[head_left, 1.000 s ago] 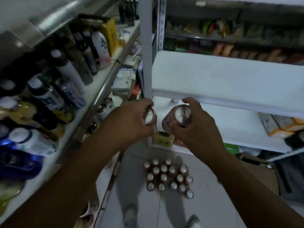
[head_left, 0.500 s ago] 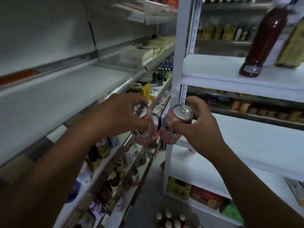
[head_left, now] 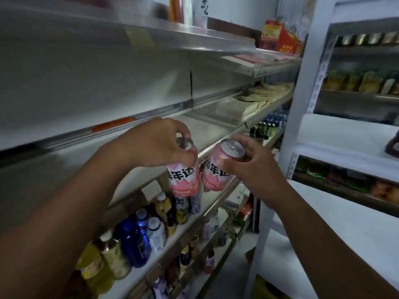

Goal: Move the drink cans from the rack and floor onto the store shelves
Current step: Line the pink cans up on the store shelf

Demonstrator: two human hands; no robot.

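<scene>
I hold two pink drink cans with black characters side by side in front of the left store shelving. My left hand (head_left: 155, 143) grips the top of the left can (head_left: 184, 180) from above. The right can (head_left: 216, 172) tilts leftward, and my right hand (head_left: 252, 167) grips it round its upper side. Both cans hang at the front edge of a bare grey metal shelf (head_left: 108, 160), just above its lip. The two cans nearly touch at their lower halves.
Below the bare shelf, bottles (head_left: 138, 236) crowd the lower shelves. Flat packets (head_left: 259, 96) lie farther along the bare shelf. A white rack (head_left: 302, 104) with snacks stands at the right. Red boxes (head_left: 280, 39) sit on the top shelf.
My view has swung up from the floor cans to the left shelving. Both hands have lifted their cans higher and leftward, toward the bare shelf's edge.
</scene>
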